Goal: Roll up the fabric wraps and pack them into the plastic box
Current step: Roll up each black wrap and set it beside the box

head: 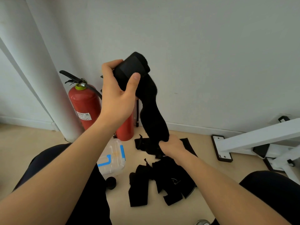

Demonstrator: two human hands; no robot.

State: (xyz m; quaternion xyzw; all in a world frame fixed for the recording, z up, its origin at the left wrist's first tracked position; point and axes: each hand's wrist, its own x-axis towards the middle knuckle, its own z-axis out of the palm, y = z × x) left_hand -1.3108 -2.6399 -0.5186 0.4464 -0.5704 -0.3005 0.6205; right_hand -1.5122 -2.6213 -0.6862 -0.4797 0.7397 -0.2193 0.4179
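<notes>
My left hand (119,93) is raised in front of the wall and grips the rolled end of a black fabric wrap (152,111). The loose part of that wrap hangs down to my right hand (172,147), which pinches its lower end just above the floor. Several more black wraps (164,181) lie spread flat on the floor below. A clear plastic box with blue latches (113,158) stands on the floor to the left of them. One small rolled black wrap (111,182) lies next to the box's near corner.
Two red fire extinguishers (86,104) stand against the wall behind the box, beside a white pipe (48,88). A white metal frame with black feet (243,143) occupies the right side. My dark-clad knees (272,189) flank the floor area.
</notes>
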